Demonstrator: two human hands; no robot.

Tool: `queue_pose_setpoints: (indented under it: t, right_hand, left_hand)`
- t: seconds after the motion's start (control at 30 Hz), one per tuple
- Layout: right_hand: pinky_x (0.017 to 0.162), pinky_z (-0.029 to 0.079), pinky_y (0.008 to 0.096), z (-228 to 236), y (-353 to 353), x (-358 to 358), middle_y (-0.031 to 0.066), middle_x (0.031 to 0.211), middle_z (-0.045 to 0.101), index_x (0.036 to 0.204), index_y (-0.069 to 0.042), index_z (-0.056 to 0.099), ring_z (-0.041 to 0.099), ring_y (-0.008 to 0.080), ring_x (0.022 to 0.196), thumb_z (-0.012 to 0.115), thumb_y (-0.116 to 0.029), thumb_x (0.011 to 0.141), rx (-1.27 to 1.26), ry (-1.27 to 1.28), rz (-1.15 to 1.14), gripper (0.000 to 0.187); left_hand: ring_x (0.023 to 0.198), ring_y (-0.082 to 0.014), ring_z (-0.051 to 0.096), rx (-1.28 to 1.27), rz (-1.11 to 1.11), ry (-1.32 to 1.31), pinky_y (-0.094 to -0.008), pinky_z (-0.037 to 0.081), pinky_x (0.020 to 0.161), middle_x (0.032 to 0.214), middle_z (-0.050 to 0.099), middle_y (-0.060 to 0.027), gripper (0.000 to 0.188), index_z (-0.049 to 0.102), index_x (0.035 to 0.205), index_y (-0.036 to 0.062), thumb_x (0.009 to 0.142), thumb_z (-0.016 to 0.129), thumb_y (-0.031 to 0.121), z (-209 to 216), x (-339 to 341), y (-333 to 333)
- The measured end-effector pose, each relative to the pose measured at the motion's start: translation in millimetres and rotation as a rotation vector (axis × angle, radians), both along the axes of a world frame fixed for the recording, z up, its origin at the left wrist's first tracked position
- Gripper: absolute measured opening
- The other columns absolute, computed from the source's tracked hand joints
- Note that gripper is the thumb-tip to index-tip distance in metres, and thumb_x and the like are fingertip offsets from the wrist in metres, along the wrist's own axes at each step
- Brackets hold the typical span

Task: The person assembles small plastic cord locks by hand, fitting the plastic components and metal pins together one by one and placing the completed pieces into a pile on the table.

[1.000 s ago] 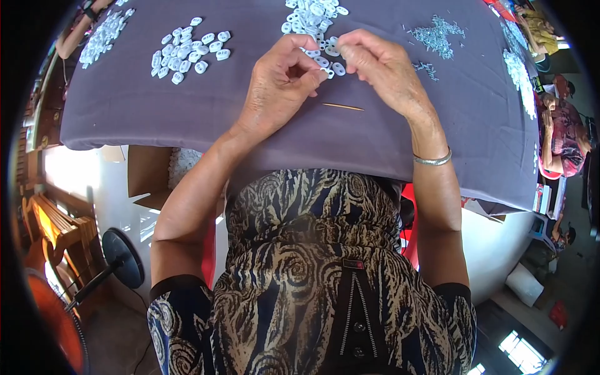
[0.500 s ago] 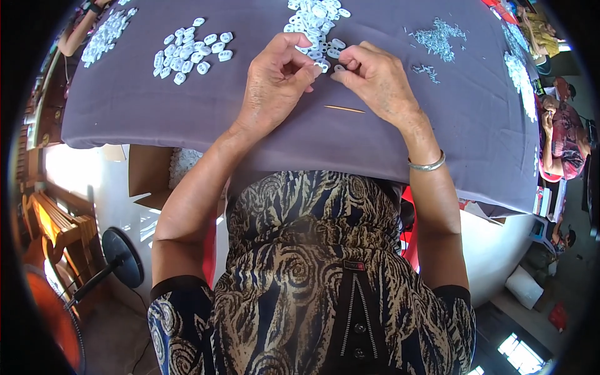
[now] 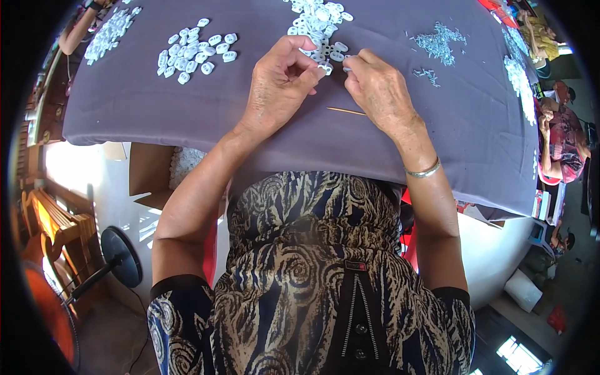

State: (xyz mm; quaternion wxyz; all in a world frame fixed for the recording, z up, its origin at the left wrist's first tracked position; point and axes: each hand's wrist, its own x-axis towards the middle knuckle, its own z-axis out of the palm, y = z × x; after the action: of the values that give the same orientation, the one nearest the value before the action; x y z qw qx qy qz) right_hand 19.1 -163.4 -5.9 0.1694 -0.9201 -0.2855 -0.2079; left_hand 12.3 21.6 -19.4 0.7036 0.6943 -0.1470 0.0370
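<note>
My left hand (image 3: 282,81) pinches a small white oval plastic piece with holes (image 3: 325,69) between thumb and fingertips. Close beside it, my right hand (image 3: 379,87) is closed, its thumb and forefinger pressed together. Whatever those right fingers hold is mostly hidden; a bit of white shows at their tips. Just beyond both hands lies a heap of similar white pieces (image 3: 317,20). A thin wooden toothpick (image 3: 345,111) rests on the cloth below the hands, its right end near my right hand.
The table has a grey-purple cloth (image 3: 250,150). A looser group of white pieces (image 3: 187,53) lies to the left, another pile (image 3: 111,34) at far left. Small metal screw-like pins (image 3: 439,44) are scattered at right. Below stands an open cardboard box (image 3: 149,170). Other people sit around the table.
My right hand has turned inward slightly, its fingertips now covering most of the small white piece that showed there before. The left hand keeps its pinch, barely shifted to the right.
</note>
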Motion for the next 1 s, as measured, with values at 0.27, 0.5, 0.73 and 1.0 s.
queue_pose_setpoints:
  t: [0.27,0.5,0.73,1.0]
  right_hand:
    - [0.053,0.039,0.0221,14.5,-5.5,4.5,-0.0024,0.074,0.056,0.098,-0.003,0.064,0.047,0.0076,0.061,0.056,-0.004,0.086,0.697,0.590,0.040,0.014]
    - [0.052,0.034,0.0188,18.0,0.2,0.1,-0.0042,0.073,0.054,0.098,-0.004,0.065,0.040,0.0035,0.059,0.055,-0.007,0.088,0.746,0.652,0.078,0.015]
    - [0.051,0.032,0.0189,18.7,-0.2,-0.4,-0.0064,0.069,0.051,0.097,-0.005,0.065,0.038,0.0018,0.059,0.056,-0.007,0.088,0.682,0.635,0.100,0.013]
    - [0.067,0.042,0.0191,23.2,1.8,-2.9,-0.0046,0.081,0.059,0.097,-0.004,0.065,0.049,0.0032,0.074,0.056,-0.007,0.088,0.656,0.667,0.079,0.013]
  left_hand:
    - [0.064,-0.0039,0.054,-0.005,-0.077,0.039,-0.0209,0.051,0.056,0.073,0.059,-0.0005,0.030,0.051,0.107,0.0021,0.080,0.063,-0.002,5.3,-3.2,-2.7]
    - [0.062,-0.0023,0.052,0.029,-0.130,0.051,-0.0179,0.045,0.057,0.072,0.059,0.0022,0.032,0.051,0.109,0.0048,0.080,0.063,-0.002,5.4,-5.3,-3.6]
    - [0.063,-0.0015,0.050,0.052,-0.139,0.046,-0.0175,0.043,0.057,0.071,0.058,0.0027,0.032,0.051,0.109,0.0064,0.081,0.063,-0.002,5.7,-5.7,-3.0]
    - [0.062,-0.0009,0.049,0.050,-0.132,0.035,-0.0171,0.042,0.056,0.072,0.058,0.0032,0.032,0.052,0.109,0.0068,0.081,0.063,-0.001,4.0,-5.3,-2.7]
